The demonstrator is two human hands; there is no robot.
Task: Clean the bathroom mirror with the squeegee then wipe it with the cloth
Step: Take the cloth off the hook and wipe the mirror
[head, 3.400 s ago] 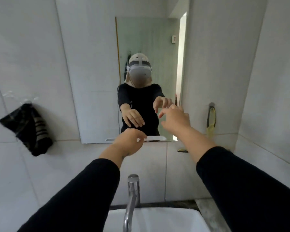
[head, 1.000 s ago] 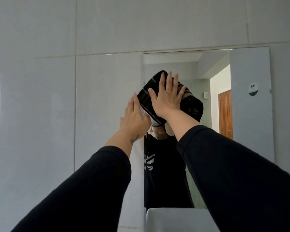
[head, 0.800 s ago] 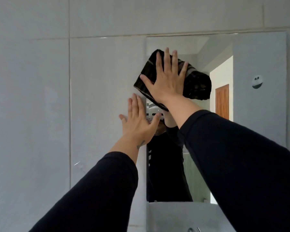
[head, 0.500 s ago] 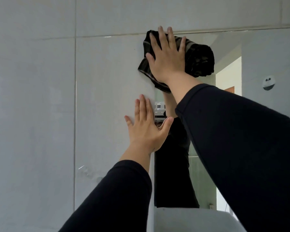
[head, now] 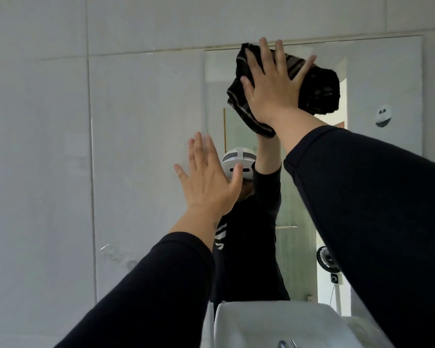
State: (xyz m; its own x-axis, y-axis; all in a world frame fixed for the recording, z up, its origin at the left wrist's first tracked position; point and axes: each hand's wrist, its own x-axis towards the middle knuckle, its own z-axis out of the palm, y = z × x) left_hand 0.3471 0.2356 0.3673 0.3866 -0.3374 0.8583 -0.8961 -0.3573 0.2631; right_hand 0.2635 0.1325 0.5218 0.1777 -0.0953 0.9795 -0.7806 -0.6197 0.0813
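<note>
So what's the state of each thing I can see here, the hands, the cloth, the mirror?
right hand: open flat, pressing the cloth
cloth: bunched, held against the glass near the top edge
left hand: open flat, empty, at the mirror
mirror: upright on the wall

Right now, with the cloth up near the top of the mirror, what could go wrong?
The right hand presses the cloth flat with open fingers rather than gripping it, so the bunched cloth could slip and fall toward the sink. The bare left hand is spread against the mirror and may leave prints on the glass. The top edge is a stretch, so the upper corners might get missed.
</note>
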